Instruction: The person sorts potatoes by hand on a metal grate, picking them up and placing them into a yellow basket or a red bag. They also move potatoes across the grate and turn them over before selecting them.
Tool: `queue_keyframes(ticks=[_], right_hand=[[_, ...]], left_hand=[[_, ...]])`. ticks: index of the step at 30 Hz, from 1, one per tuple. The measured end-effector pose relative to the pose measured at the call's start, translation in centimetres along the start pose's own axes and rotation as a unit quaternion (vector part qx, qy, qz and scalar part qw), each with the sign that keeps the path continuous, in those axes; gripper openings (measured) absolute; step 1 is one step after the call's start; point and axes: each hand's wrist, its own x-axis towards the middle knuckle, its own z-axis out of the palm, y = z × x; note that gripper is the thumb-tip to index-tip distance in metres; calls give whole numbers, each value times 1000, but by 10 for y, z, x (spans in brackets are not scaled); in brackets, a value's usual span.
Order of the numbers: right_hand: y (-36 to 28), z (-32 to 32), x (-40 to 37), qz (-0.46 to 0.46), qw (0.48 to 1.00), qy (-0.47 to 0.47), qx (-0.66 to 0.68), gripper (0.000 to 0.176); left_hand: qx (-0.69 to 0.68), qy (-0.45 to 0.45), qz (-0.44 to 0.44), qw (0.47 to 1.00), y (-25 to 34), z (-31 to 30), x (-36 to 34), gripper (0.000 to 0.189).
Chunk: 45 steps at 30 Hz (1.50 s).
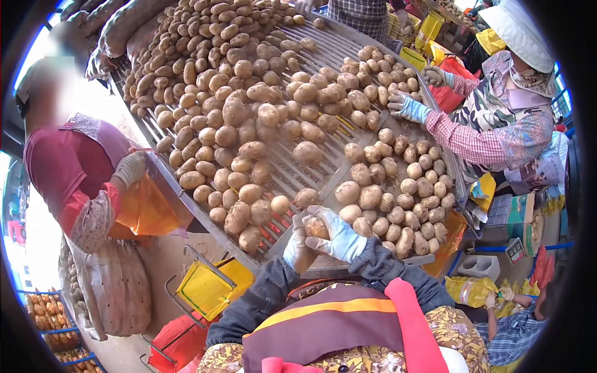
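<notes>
My left hand (300, 247) and my right hand (342, 235), in pale gloves, come together at the near edge of the sorting table. Between them is a potato (317, 228), with the fingers of both hands closed around it. Part of the potato is covered by the gloves. Just beyond my hands, another potato (306, 198) rests on the metal slats (298, 171). A big heap of soil-dusted potatoes (234, 112) spreads over the left and far side. To the right, several more potatoes (370, 197) lie grouped on the table.
At the right side a person in a white hat reaches a gloved hand (407, 108) toward the potatoes. A person on the left holds an orange bag (146, 205). A yellow bag on a metal frame (211, 289) stands below the table's near left edge. Large sacks (115, 286) stand at left.
</notes>
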Motion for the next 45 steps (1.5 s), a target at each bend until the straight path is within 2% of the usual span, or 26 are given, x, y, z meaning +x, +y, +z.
queue_keyframes(ticks=[2,3,6,7,9,10,12,13,15,17,18,23,25,27,30,33,34,36,37,38,39,41,42,43,44,45], right_hand=[[3,10,0,50,979,-1,196,65],[1,12,-2,50,979,-4,197,65],[-2,10,-3,114,884,3,454,39],[-1,4,0,212,817,-14,537,37],[7,1,6,309,771,38,555,38],[4,6,6,309,771,34,555,38],[-11,19,4,72,890,-22,450,38],[-18,20,9,-90,993,9,70,41],[-10,30,13,-66,978,-1,199,40],[-10,28,16,170,831,22,529,39],[-1,33,19,175,817,40,548,43],[-26,25,17,127,808,-16,575,64],[-25,45,9,43,912,17,407,65],[-18,65,6,11,944,59,324,56],[-34,59,19,182,861,76,469,41],[-36,50,31,156,860,26,485,35],[-22,45,43,105,861,61,495,38],[9,25,51,140,840,179,493,35],[5,-1,55,246,888,213,326,30],[29,-11,53,308,865,248,309,26],[58,-14,50,251,905,293,181,23],[75,-17,34,130,942,287,-118,25],[68,-12,29,94,961,196,-171,36],[53,-3,26,56,968,105,-222,48],[33,13,17,63,958,2,-279,60],[17,29,5,74,935,-100,-331,72]], left_hand=[[72,26,26,997,-1,-2,-3,85],[71,29,27,997,-2,-5,-4,85],[143,-17,51,988,6,-6,-10,84],[143,-16,51,988,4,-8,-11,84],[62,38,11,997,-1,-14,-17,83],[68,53,42,995,-2,-13,-17,84],[97,86,38,991,-2,-19,-18,84],[128,112,32,985,-3,-22,-18,84],[105,139,58,983,-11,-24,-16,82],[186,176,115,960,-16,-28,-20,79],[218,118,127,960,3,-12,-30,77],[232,131,181,947,9,-12,-32,69],[242,151,204,937,9,-12,-33,61],[250,159,209,932,3,-9,-31,59],[287,162,193,924,2,-13,-34,51],[296,207,270,893,5,-39,-25,57],[71,140,34,987,57,-39,-67,61],[31,174,73,981,86,-69,-117,66],[-23,242,90,966,91,-106,-147,64],[13,259,118,959,107,-132,-179,61],[16,309,153,939,115,-172,-208,52],[336,437,118,826,128,-243,-255,47],[338,434,112,828,125,-240,-254,47],[567,482,123,656,124,-230,-251,50],[749,486,132,430,123,-219,-243,56],[753,453,111,463,122,-200,-223,73]])
